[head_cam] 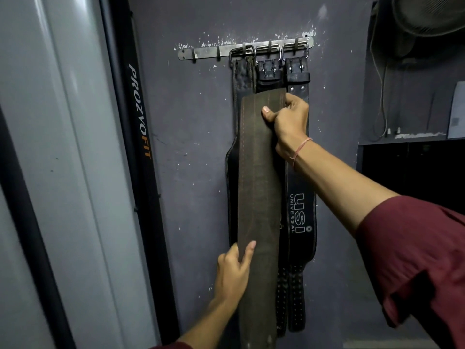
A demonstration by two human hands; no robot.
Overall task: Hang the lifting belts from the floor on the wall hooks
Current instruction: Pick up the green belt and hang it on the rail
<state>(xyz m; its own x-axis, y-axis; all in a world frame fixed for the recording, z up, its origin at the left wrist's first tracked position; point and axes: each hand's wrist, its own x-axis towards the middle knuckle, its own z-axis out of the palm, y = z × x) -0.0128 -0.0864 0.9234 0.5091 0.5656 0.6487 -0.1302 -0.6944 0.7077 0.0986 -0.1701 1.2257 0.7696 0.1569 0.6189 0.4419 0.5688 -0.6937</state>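
A long brown leather belt (259,187) is held upright against the dark wall, in front of three black belts that hang by their buckles from a metal hook rail (206,52). My right hand (288,119) grips the brown belt near its top end. My left hand (234,270) holds its left edge lower down. The hanging belts are a plain black one (232,152) on the left, a middle one (268,71) mostly hidden, and one marked USI (300,210) on the right. Two hooks at the rail's left end carry nothing.
A grey machine frame with a black PROZOFIT upright (141,117) stands close on the left. On the right are a fan (427,18), a dangling cable (381,102) and a dark shelf recess (412,167).
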